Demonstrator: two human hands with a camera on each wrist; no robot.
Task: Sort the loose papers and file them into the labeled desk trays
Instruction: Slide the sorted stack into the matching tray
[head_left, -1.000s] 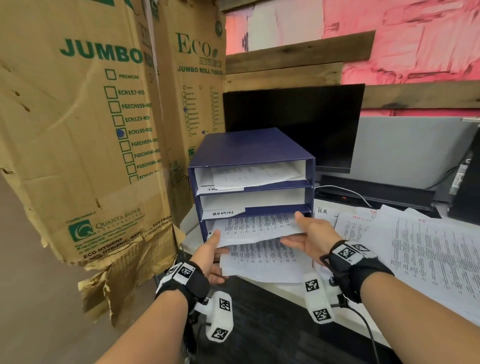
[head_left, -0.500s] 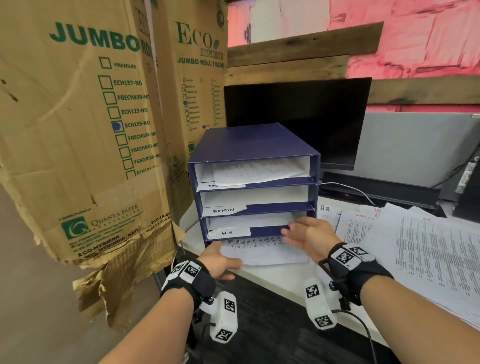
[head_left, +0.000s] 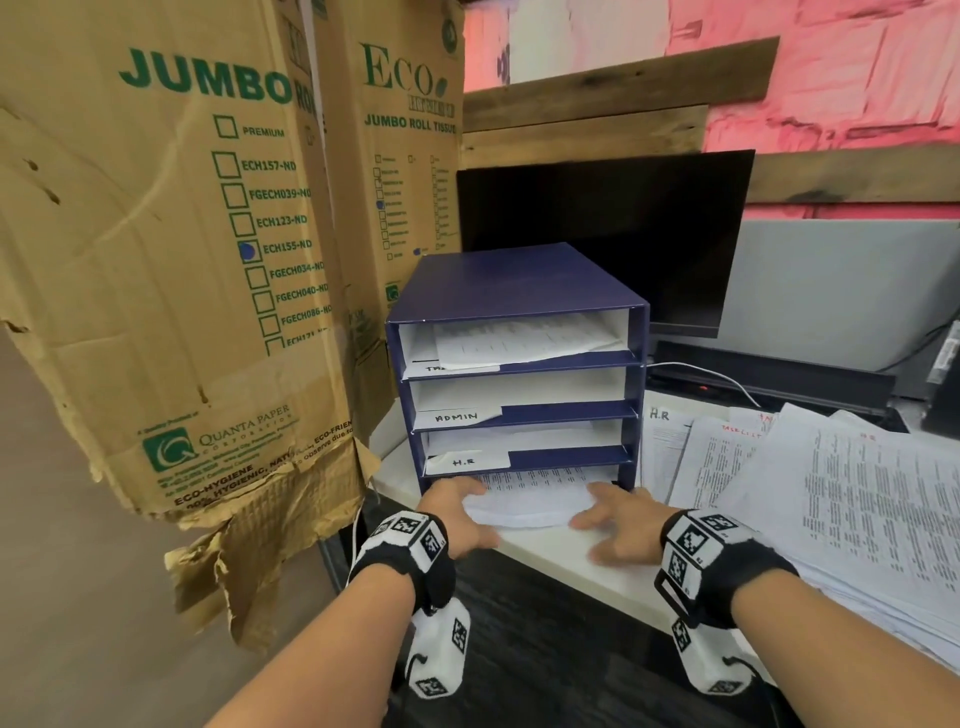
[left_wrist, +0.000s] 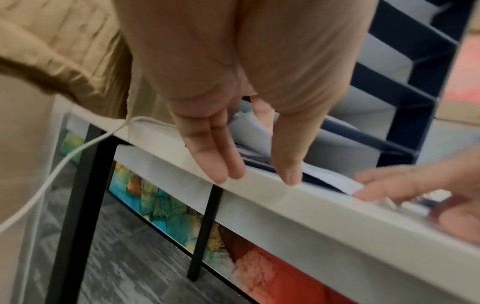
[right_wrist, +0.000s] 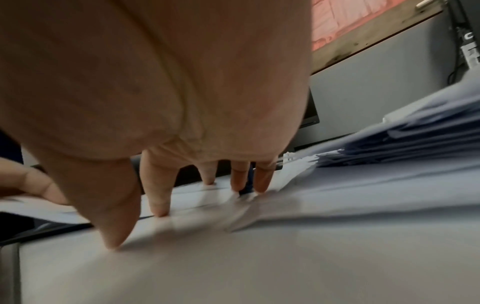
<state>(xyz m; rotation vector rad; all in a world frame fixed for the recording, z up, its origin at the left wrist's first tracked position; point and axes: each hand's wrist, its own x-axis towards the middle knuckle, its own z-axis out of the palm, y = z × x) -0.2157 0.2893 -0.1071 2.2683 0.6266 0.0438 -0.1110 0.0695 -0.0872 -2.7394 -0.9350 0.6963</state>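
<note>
Both hands, left hand (head_left: 457, 512) and right hand (head_left: 618, 522), press spread, straight fingers (right_wrist: 158, 197) on printed sheets (head_left: 530, 499) protruding from the tray unit's (head_left: 519, 291) bottom slot.

Boxes (head_left: 171, 270) crowd the trays' (head_left: 519, 291) left, paper piles (head_left: 831, 499) their right; only the desk edge (head_left: 545, 545) in front lies bare.

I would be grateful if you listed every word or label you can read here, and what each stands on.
"JUMBO", "PREMIUM", "ECH157-ND", "ECH123-ND", "ECH155-ND", "QUANTA PAPER": left carton.
"ECO", "JUMBO ROLL TISSUE": second carton.
"ADMIN": label on the file tray's second shelf.
"H.R": label on the third shelf.
"H.R": handwritten on a loose paper.
Top shelf label: partly hidden.
Printed sheets, red handwriting: too small.
</note>
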